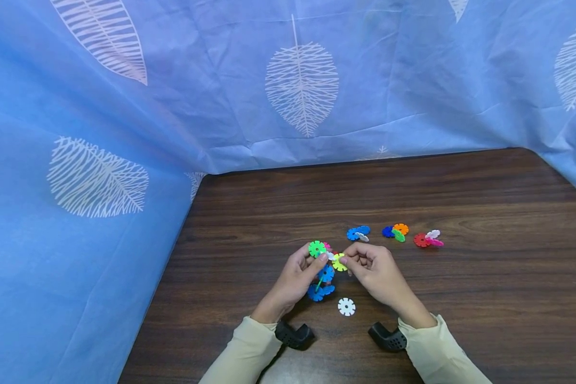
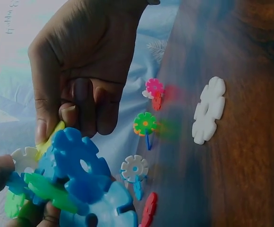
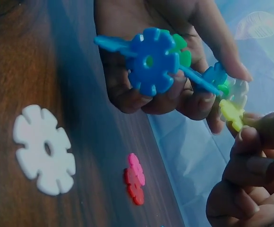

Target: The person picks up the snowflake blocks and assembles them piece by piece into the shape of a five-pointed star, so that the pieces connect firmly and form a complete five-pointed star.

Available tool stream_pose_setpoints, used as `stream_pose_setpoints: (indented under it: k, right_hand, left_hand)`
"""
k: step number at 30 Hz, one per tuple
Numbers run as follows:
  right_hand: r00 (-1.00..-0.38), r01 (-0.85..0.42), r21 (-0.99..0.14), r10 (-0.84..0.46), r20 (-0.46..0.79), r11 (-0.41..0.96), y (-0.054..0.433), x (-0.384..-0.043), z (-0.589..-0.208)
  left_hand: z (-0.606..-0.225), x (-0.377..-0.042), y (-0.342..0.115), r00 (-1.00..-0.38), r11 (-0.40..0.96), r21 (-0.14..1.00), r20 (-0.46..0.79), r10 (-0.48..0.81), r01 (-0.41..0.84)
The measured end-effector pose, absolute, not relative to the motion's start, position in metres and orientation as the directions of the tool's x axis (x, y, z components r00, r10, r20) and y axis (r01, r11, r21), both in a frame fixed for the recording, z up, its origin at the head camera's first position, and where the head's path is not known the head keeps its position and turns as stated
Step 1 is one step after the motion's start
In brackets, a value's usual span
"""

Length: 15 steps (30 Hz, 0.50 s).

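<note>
My left hand (image 1: 290, 282) grips a joined cluster of notched plastic flower discs, its thumb pressed on a white disc (image 3: 240, 92). Blue discs (image 3: 152, 61) hang at the cluster's near end, with a thin green disc (image 2: 49, 191) slotted among them. A bright green disc (image 1: 317, 248) shows by the left fingers. Between thumb and index finger, my right hand (image 1: 381, 274) pinches a yellow disc (image 1: 338, 262), whose edge meets the white one. The left fingers partly hide the cluster. On the table in front of the hands lies a loose white disc (image 1: 346, 306).
Beyond the hands on the dark wooden table (image 1: 485, 309) are small joined sets: blue and white (image 1: 358, 233), blue, orange and green (image 1: 396, 232), red, pink and white (image 1: 428, 239). A pink-and-red pair (image 3: 134, 179) lies behind the left hand. Blue leaf-print cloth (image 1: 221, 80) hangs around the table.
</note>
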State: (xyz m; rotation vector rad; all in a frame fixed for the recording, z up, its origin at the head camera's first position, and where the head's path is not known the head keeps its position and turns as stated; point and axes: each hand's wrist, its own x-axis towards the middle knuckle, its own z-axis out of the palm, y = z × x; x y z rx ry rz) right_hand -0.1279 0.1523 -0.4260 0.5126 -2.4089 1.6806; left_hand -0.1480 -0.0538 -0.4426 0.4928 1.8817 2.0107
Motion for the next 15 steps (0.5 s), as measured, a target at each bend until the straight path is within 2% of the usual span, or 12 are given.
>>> stream_pose_setpoints:
  k: [15]
  right_hand:
    - [-0.923,-0.381,-0.868,-0.182,0.339,0.318,0.1522,-0.1280,-0.4217]
  left_hand:
    - [-0.4459,-0.1451,-0.0497,-0.853,-0.142,0.983,-0.025,0.521,-0.115]
